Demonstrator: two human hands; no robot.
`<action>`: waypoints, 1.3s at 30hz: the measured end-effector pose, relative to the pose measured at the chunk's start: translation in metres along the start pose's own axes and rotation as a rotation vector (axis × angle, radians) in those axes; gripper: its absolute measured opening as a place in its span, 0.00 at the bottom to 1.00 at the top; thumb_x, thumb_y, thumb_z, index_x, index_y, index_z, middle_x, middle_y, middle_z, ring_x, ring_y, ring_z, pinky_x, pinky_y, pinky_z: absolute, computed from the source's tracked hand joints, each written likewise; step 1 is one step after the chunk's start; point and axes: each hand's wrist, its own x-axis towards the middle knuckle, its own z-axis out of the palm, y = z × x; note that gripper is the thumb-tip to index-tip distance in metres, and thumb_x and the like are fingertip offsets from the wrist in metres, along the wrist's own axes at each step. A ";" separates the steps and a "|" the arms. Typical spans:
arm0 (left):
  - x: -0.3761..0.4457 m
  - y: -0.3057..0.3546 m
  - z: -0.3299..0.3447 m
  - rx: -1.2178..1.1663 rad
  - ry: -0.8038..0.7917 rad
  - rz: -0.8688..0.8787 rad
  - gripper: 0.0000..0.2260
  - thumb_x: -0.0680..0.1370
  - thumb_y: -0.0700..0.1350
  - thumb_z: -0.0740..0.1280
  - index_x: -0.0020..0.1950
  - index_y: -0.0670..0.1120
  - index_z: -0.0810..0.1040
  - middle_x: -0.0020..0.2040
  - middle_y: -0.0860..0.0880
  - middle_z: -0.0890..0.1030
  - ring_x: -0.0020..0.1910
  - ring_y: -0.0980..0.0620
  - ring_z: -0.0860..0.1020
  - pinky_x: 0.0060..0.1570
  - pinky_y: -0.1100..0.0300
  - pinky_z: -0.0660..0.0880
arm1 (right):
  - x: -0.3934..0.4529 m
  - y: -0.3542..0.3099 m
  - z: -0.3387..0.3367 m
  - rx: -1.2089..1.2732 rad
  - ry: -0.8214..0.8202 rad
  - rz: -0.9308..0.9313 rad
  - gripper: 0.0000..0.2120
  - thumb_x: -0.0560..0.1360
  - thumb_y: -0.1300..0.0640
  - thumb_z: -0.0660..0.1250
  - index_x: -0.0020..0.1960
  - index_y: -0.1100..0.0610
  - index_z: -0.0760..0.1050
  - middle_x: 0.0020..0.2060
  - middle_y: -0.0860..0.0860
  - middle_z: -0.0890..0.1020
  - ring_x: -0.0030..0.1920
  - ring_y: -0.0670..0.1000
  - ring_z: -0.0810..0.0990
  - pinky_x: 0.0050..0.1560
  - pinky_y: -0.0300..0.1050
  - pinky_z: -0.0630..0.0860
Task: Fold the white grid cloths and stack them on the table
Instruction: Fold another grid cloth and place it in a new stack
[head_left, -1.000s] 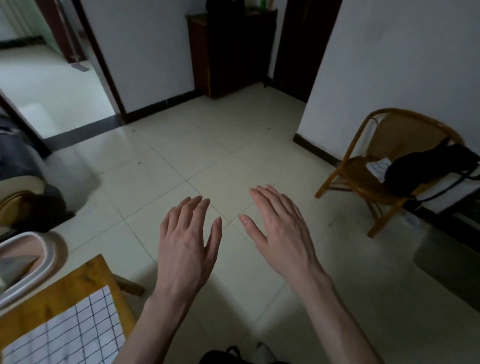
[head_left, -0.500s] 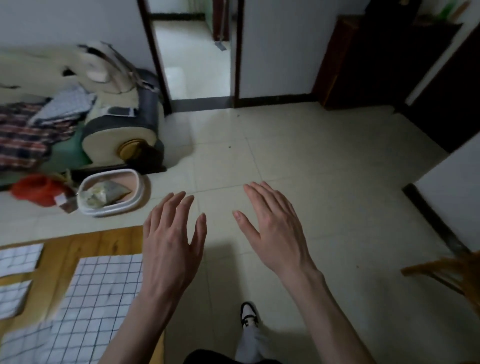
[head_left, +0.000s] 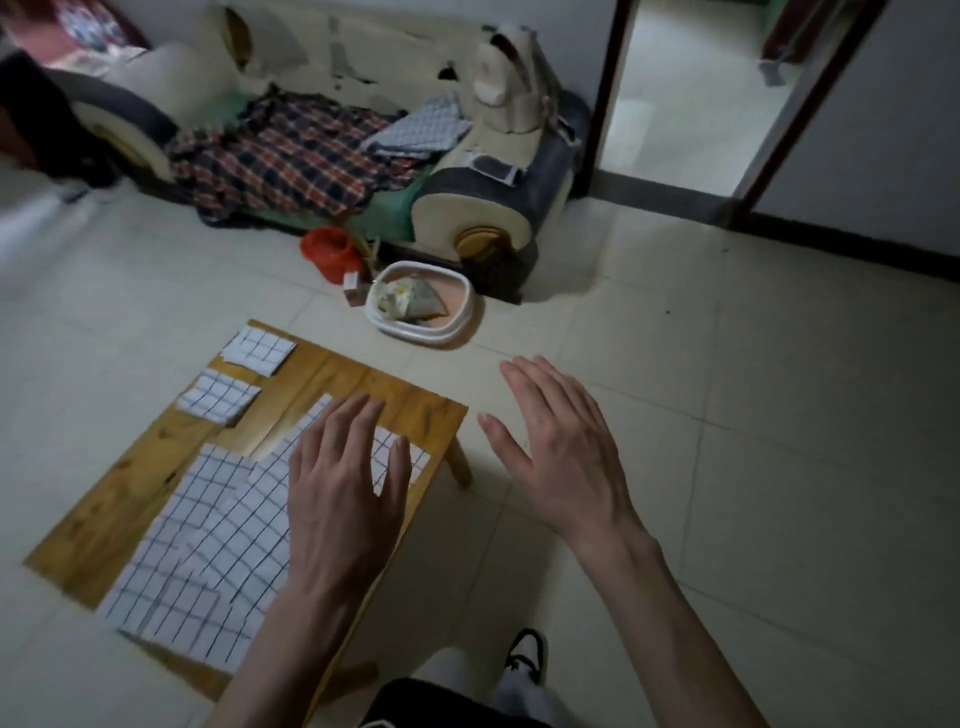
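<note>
A low wooden table (head_left: 332, 384) stands at lower left. White grid cloths (head_left: 208, 540) lie spread flat and overlapping across its near half. Two small folded grid cloths sit at its far left corner, one (head_left: 258, 349) behind the other (head_left: 218, 397). My left hand (head_left: 347, 488) hovers open, palm down, over the right part of the spread cloths. Off the table's right edge, above the floor, my right hand (head_left: 561, 447) is open with fingers apart. Neither hand holds anything.
A white and pink basin (head_left: 421, 303) with crumpled things sits on the tiled floor just past the table. Behind it are a red bag (head_left: 327, 249) and a worn sofa (head_left: 483, 208) with plaid clothes (head_left: 280, 156). A doorway (head_left: 685, 93) opens at upper right.
The view has swung left, from the floor and a wicker chair to the table and sofa. Both hands stayed open and now the left one is over the cloths.
</note>
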 end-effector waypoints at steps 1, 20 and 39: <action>-0.001 -0.005 0.001 0.015 0.007 -0.032 0.25 0.85 0.57 0.57 0.76 0.44 0.72 0.74 0.43 0.75 0.76 0.43 0.70 0.74 0.44 0.67 | 0.006 -0.001 0.005 0.013 -0.012 -0.028 0.30 0.85 0.37 0.50 0.81 0.53 0.63 0.78 0.51 0.68 0.80 0.49 0.61 0.80 0.51 0.61; -0.009 -0.129 0.016 0.099 0.150 -0.450 0.24 0.86 0.55 0.58 0.76 0.42 0.72 0.74 0.43 0.75 0.76 0.44 0.70 0.75 0.43 0.67 | 0.095 -0.098 0.129 0.149 -0.252 -0.425 0.29 0.85 0.39 0.53 0.79 0.55 0.66 0.77 0.52 0.70 0.80 0.50 0.63 0.78 0.55 0.65; 0.010 -0.194 0.079 0.132 0.192 -0.830 0.24 0.85 0.55 0.57 0.76 0.43 0.74 0.74 0.45 0.76 0.77 0.47 0.69 0.76 0.44 0.68 | 0.187 -0.131 0.243 0.136 -0.426 -0.838 0.30 0.85 0.42 0.56 0.82 0.55 0.59 0.80 0.53 0.66 0.81 0.51 0.59 0.78 0.56 0.65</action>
